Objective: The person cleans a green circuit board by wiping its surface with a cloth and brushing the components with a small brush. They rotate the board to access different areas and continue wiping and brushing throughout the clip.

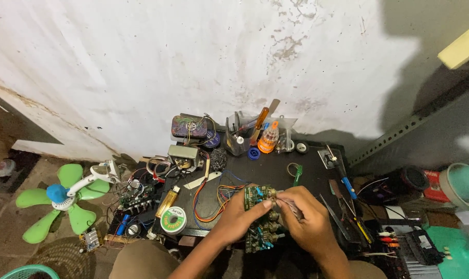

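Head view — cluttered black table [276,165] against stained white wall [193,62]; both hands grip circuit board [256,198].

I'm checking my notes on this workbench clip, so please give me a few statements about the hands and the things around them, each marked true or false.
1. Both hands hold a green circuit board. True: the left hand grips it from the left and the right hand from the right.
2. The green-bladed fan stands on the black table. False: it lies on the floor, left of the black table.
3. A spool of solder wire lies left of the hands. True.
4. The blue-handled tool is in the right hand. False: it lies on the table, apart from that hand.
5. An orange-handled screwdriver stands in the clear container by the wall. True.
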